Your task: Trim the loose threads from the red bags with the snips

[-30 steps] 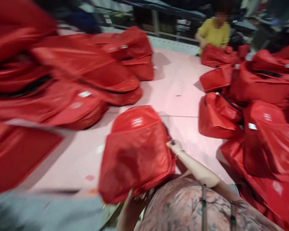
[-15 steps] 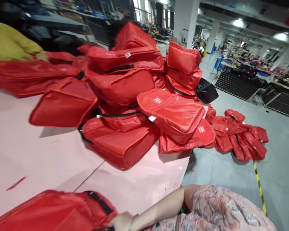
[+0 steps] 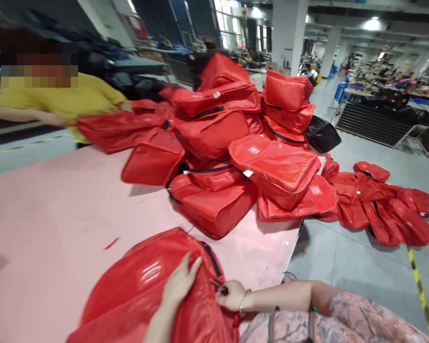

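Observation:
A red bag (image 3: 128,295) with a white printed logo and a black zip lies on the near part of the pink-topped table (image 3: 75,200). My left hand (image 3: 180,281) rests on its upper face, fingers stretched out and thumb apart. Beside the black-trimmed edge, my right hand (image 3: 230,295) is closed around a small dark tool (image 3: 219,287) that looks like thread snips. Its tips point at the bag's edge; whether they touch the fabric I cannot tell.
A heap of red bags (image 3: 214,205) covers the table's far side. More red bags (image 3: 386,205) lie on the floor at right. Across the table, a person in a yellow shirt (image 3: 93,95) reaches toward the heap. A red scrap (image 3: 112,243) lies on the tabletop.
The near red bag shows more fully, and my left hand has come into view on it. My right hand is higher in view, at the bag's edge. The view has shifted left.

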### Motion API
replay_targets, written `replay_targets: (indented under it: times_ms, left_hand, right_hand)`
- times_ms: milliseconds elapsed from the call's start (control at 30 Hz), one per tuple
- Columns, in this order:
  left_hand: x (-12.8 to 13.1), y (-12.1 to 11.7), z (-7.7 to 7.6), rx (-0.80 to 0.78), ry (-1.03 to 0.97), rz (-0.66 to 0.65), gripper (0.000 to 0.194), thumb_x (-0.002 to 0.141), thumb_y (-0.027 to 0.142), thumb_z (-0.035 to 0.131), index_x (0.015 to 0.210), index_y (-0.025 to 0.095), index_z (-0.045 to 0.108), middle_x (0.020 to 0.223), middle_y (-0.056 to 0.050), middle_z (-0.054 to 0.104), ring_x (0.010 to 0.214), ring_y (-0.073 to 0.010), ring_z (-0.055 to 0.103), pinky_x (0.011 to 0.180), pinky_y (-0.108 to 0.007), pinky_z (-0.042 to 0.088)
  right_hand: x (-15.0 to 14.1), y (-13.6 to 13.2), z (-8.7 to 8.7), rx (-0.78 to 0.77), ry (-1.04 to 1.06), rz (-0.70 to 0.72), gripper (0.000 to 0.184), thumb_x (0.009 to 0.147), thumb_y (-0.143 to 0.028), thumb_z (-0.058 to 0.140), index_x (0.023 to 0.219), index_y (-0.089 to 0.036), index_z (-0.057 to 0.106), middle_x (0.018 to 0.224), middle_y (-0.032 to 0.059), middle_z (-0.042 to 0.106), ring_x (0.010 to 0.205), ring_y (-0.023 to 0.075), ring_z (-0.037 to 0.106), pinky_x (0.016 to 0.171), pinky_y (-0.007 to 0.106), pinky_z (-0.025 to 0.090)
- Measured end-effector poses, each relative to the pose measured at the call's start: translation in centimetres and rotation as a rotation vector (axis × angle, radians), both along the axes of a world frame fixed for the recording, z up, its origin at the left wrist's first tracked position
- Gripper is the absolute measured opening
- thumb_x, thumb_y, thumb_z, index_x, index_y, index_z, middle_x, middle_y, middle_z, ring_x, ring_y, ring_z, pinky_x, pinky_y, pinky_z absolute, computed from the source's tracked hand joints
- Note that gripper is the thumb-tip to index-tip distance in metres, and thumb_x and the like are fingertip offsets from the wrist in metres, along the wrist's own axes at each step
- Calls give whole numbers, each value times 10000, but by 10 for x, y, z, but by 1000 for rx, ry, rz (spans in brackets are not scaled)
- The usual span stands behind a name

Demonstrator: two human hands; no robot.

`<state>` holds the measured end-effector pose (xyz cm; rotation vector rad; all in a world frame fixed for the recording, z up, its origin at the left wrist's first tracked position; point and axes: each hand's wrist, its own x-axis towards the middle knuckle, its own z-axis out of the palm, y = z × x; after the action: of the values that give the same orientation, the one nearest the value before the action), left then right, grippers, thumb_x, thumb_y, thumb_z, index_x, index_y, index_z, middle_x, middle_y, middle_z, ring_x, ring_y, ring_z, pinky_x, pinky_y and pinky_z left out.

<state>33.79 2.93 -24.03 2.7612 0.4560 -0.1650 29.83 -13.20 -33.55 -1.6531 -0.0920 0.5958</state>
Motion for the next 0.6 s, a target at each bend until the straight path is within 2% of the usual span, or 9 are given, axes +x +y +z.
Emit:
replay_targets:
  times_ms: [100,167,233,333,400,500,600]
  left_hand:
    - [1,-3,0,101,44,-20,644,808,605,259,1175,130,494,1239,-178,527,1181,-351,449,905,-521,389]
    - [0,-1,6,131,65,-28,662,763,664,298,1079,135,542,1129,-192,590,1097,-376,511,834,-516,414]
    - [-3,5,15,104,129,-40,687,695,694,404,1058,130,553,1055,-205,623,1032,-378,555,818,-477,424]
    - [-8,19,28,48,212,-58,786,560,677,581,1127,134,535,1083,-213,620,1040,-385,556,823,-438,426]
    - [-11,27,37,31,233,-96,831,501,653,643,1137,129,534,1095,-214,616,1044,-391,551,813,-428,430]
    - [-19,39,55,39,179,-120,775,499,574,694,1121,137,542,1052,-190,633,1023,-378,563,804,-412,434]
    - [-35,50,83,28,8,-21,687,565,497,690,1143,168,519,988,-131,654,994,-333,585,812,-384,438]
  right_hand:
    - [-6,0,5,-6,36,-35,74,599,-202,535,530,-179,522,503,-54,453,520,94,434,525,218,354]
    - [-9,1,5,-5,31,-51,118,611,-226,558,521,-176,501,493,-54,428,506,88,403,517,216,341]
    - [-13,3,2,5,20,-73,173,617,-265,575,509,-181,468,483,-55,398,499,86,369,502,217,319]
    - [-19,7,-5,90,-2,-78,178,615,-307,584,552,-187,470,512,-46,414,524,96,373,509,220,311]
    - [-20,10,-4,136,-20,-54,180,614,-326,587,582,-186,479,531,-42,424,532,97,375,516,222,313]
    - [-17,17,14,162,-73,-8,210,639,-361,581,590,-185,479,536,-39,423,527,94,370,519,223,328]
    - [-7,22,57,186,-171,44,209,678,-377,570,620,-184,517,560,-28,470,551,107,420,547,230,383]
